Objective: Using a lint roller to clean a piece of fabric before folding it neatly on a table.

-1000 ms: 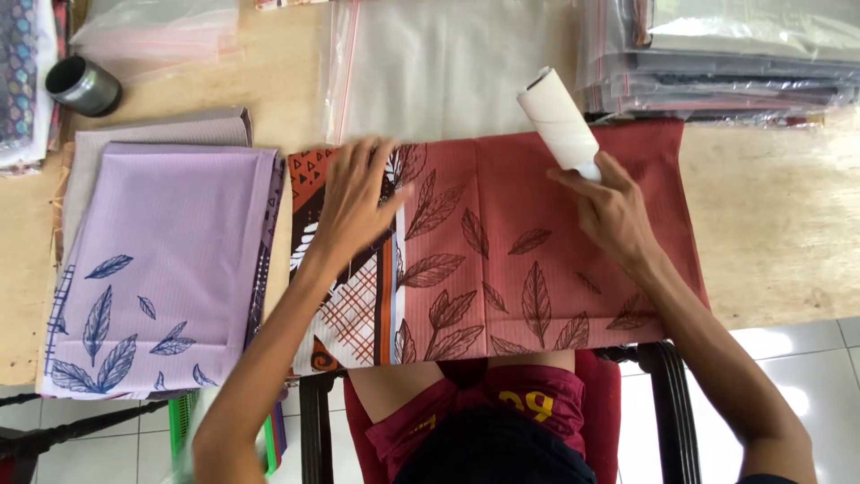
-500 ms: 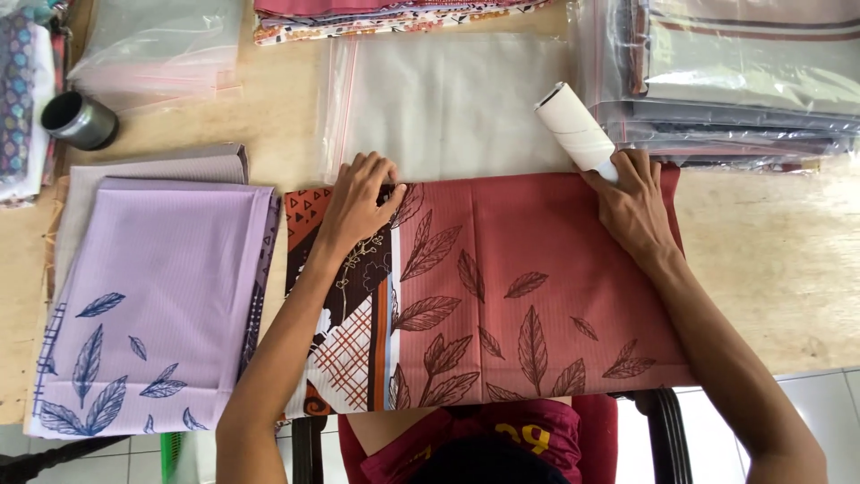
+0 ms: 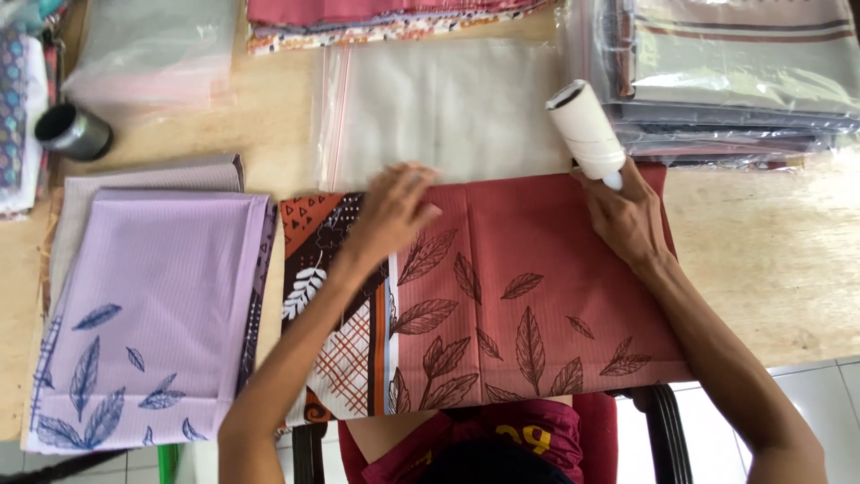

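Red leaf-print cloth [image 3: 537, 287] being lint-rolled: right hand [image 3: 627, 220] gripping lint roller [image 3: 587, 130], left hand [image 3: 390, 215] open, flat, pinning cloth. Next probably: even strokes, fabric held taut.

Folded red leaf-print cloth [image 3: 537, 287] and white lint roller [image 3: 587, 130] lying and standing at the near edge of the surface [image 3: 770, 260].

The cloth is lying flat as a wide folded rectangle, its near edge overhanging the surface edge. Its main panel is showing brick red with dark leaf outlines; its left end is showing a dark brown and orange patterned band with white leaves and a plaid patch. The lint roller, a white cylinder with a dark open end, is tilting up and to the left, its lower end resting at the cloth's far right corner.
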